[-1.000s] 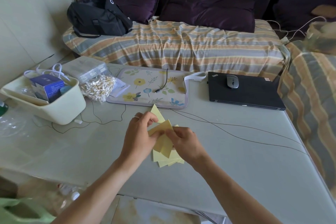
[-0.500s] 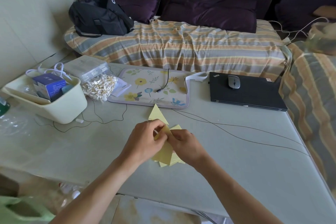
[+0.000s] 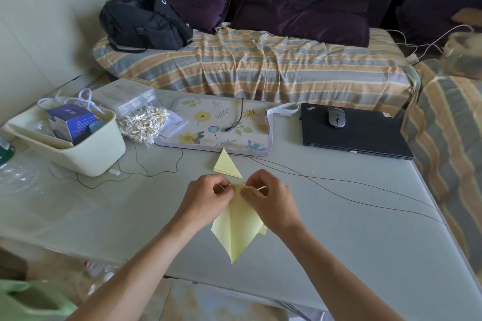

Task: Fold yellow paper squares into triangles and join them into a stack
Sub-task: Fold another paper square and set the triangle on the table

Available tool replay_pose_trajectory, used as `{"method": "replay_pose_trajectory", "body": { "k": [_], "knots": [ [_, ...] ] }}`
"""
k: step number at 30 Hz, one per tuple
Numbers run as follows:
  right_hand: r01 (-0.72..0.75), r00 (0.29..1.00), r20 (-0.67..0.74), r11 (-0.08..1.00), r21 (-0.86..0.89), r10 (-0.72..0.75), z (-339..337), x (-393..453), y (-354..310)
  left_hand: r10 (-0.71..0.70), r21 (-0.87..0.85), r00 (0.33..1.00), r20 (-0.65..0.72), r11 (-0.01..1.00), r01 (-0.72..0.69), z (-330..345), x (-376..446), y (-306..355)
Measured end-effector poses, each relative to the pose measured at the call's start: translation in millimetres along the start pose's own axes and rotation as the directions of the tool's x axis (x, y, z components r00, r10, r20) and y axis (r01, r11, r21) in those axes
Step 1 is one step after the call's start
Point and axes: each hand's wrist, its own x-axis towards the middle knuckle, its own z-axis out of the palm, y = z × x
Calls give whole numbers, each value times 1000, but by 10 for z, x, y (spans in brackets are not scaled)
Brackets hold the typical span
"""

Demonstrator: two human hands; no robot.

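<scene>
Above the middle of the grey table (image 3: 365, 237) I hold a yellow paper sheet (image 3: 238, 229) by its top edge, its lower corner hanging toward me. My left hand (image 3: 206, 200) pinches the left part of that edge. My right hand (image 3: 271, 200) pinches the right part, fingers curled. A folded yellow paper triangle (image 3: 226, 165) lies flat on the table just beyond my hands. A corner of more yellow paper (image 3: 263, 230) peeks out under my right wrist.
A cream tub (image 3: 86, 151) with a blue box stands at the left, beside a bag of cotton swabs (image 3: 143, 124). A flowered mat (image 3: 216, 126) and a closed black laptop (image 3: 365, 135) with a mouse lie at the back. Thin black cables (image 3: 339, 190) cross the table.
My hands lifted and spread the yellow sheet, so it now hangs open below them. The folded triangle behind them is now in full view.
</scene>
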Motion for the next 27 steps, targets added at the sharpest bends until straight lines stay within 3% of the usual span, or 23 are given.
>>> {"method": "replay_pose_trajectory", "body": {
  "k": [8, 13, 17, 27],
  "knots": [
    [294, 955, 74, 952, -85, -288, 135, -37, 87, -199, -241, 979, 42, 949, 204, -30, -25, 57],
    [217, 974, 77, 973, -79, -211, 160, -58, 54, -214, -339, 974, 74, 913, 226, -50, -51, 90],
    [174, 985, 33, 978, -114, -171, 119, -20, 65, -223, -430, 956, 190, 857, 285, -52, -43, 112],
    [89, 996, 4, 996, 5, -89, 63, 3, 43, -134, -389, 970, 203, 898, 206, -56, -6, 35]
  ]
}}
